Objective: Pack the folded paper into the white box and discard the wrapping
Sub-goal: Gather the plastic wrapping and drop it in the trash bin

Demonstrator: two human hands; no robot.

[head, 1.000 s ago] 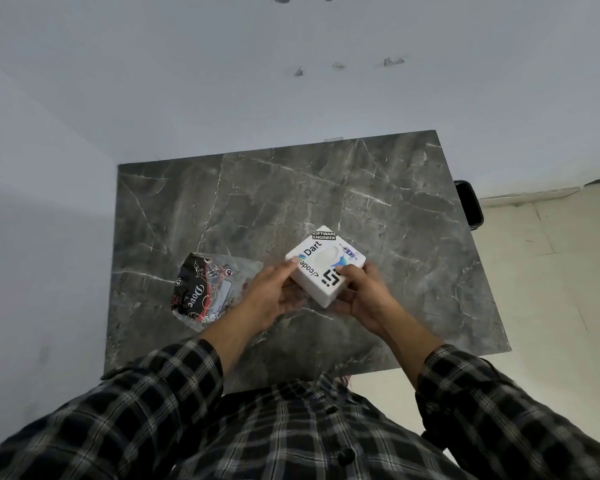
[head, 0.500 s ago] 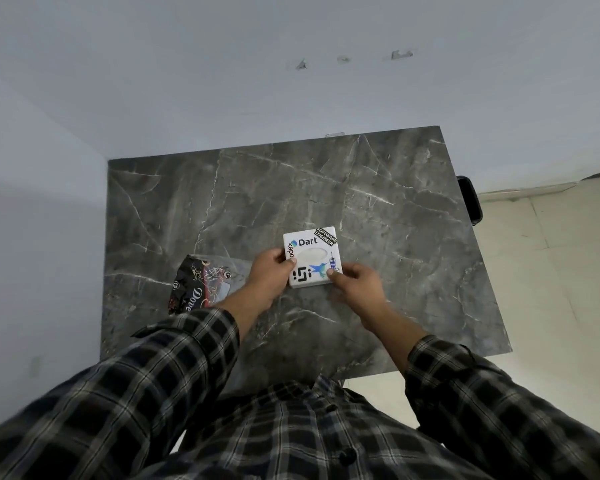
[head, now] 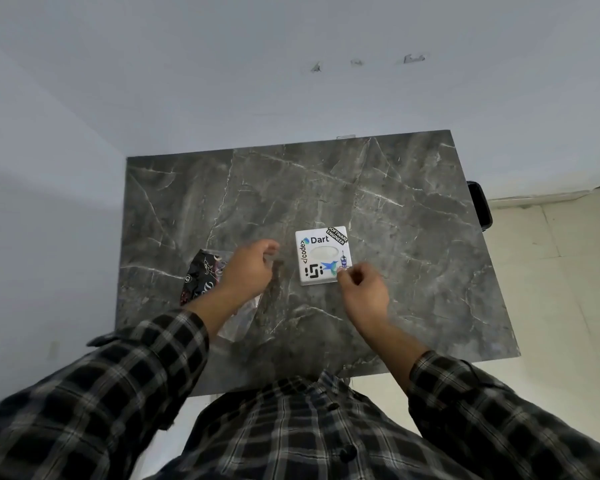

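Observation:
A white box (head: 324, 255) covered in stickers lies flat and closed on the grey marble table (head: 413, 258), with a pale oval opening on its lid. My left hand (head: 248, 270) hovers to the box's left, fingers curled loosely and holding nothing. My right hand (head: 362, 289) is at the box's near right corner, fingers curled, apart from it or just grazing it. The black printed wrapping with clear plastic (head: 201, 277) lies under and left of my left wrist. No folded paper shows.
The table stands against a white wall (head: 291, 81) at its far and left sides. A black object (head: 479, 206) sits by the table's right edge on the pale tiled floor (head: 561, 289). My checked sleeves fill the near foreground.
Both hands have let go of the white box, which now rests flat on the table. My left hand moved left toward the wrapping; my right hand drew back slightly.

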